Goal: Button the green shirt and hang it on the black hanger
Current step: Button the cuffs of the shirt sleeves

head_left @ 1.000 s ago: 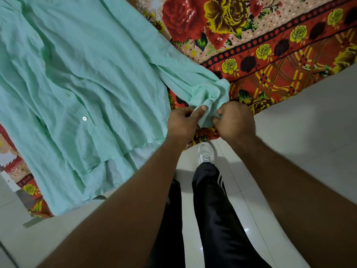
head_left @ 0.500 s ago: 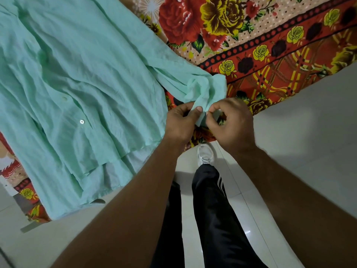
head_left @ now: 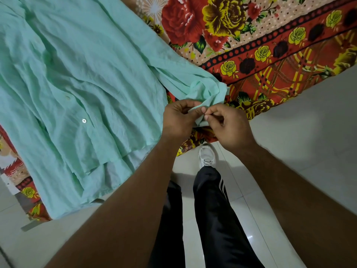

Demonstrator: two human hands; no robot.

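Light-green crinkled cotton shirt (head_left: 77, 74) lay spread flat on the red floral bedsheet (head_left: 270, 55), front up so the buttons were reachable. Left hand (head_left: 179, 118) and right hand (head_left: 229, 128) both pinched the sleeve cuff (head_left: 210, 91) at the bed edge, likely buttoning it.

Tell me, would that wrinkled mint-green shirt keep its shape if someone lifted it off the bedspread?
Probably not: the wrinkled mint-green button-up shirt lies in soft creases on the red floral bedspread, so it would likely sag. It looks thin and light, since its sleeve cuff bunches where the left hand and right hand pinch it.
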